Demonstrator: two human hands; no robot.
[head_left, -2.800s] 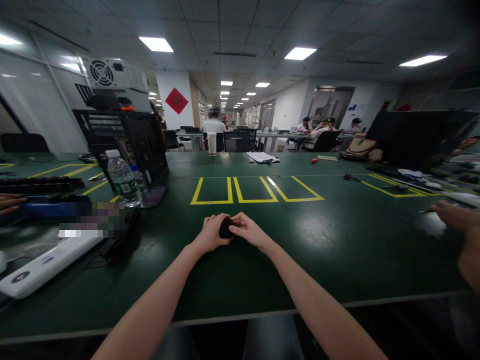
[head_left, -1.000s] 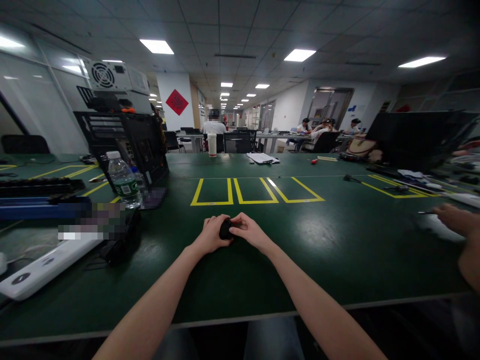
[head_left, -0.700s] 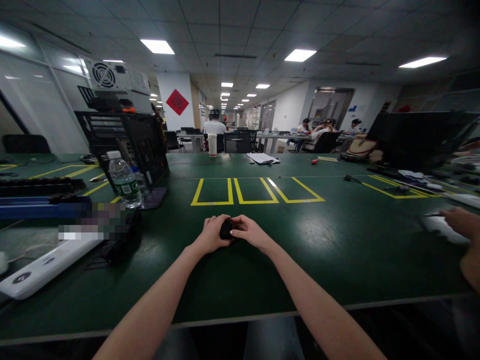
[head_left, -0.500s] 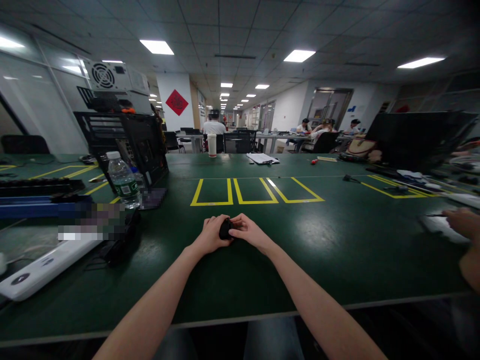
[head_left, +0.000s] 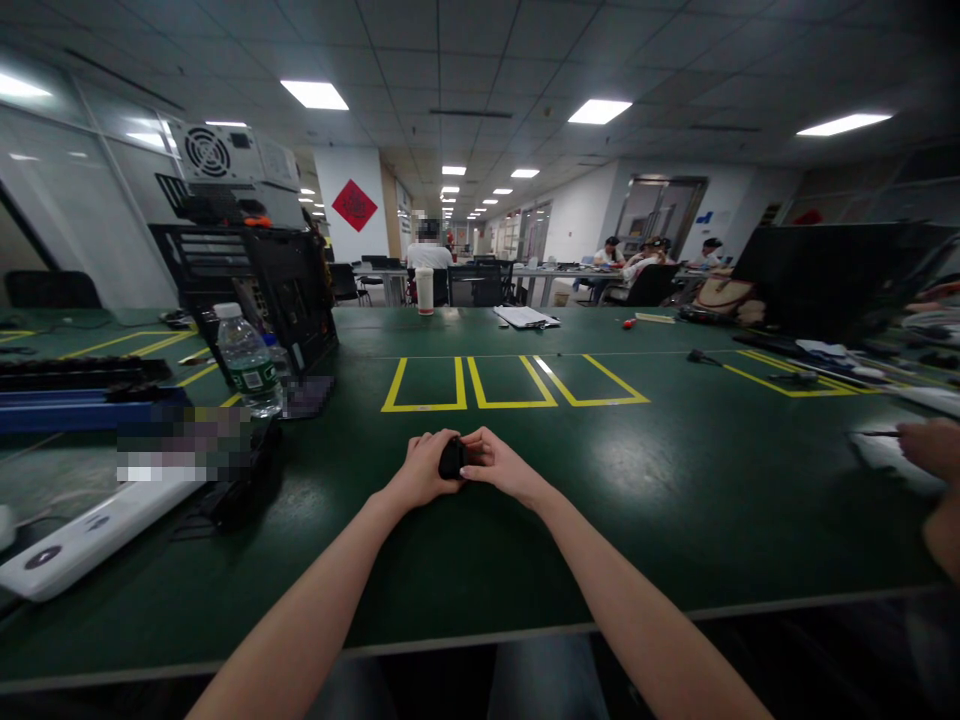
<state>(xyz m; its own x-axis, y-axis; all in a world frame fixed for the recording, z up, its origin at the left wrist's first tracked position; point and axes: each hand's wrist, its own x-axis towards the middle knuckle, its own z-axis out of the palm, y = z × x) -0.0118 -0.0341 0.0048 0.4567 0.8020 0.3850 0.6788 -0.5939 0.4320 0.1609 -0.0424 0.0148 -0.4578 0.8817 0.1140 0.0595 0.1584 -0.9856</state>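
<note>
A small black object [head_left: 451, 459] with rounded edges sits between my two hands, low over the green table [head_left: 480, 540]; its exact kind does not show. My left hand [head_left: 424, 465] is wrapped round its left side. From the right, the thumb and fingers of my right hand [head_left: 495, 462] grip the opposite side. Fingers cover much of the object. Just beyond my hands, yellow tape outlines [head_left: 512, 404] mark the tabletop.
To the left stand a water bottle [head_left: 251, 370], a black computer case [head_left: 259, 290] and a white power strip [head_left: 97, 530]. A clipboard with papers [head_left: 526, 317] and a white cup [head_left: 425, 291] lie farther back. Another person's hand [head_left: 934, 450] is at the right edge.
My right thumb has shifted slightly on the black object, showing a little more of its dark face. The other person's hand at the right has moved slightly.
</note>
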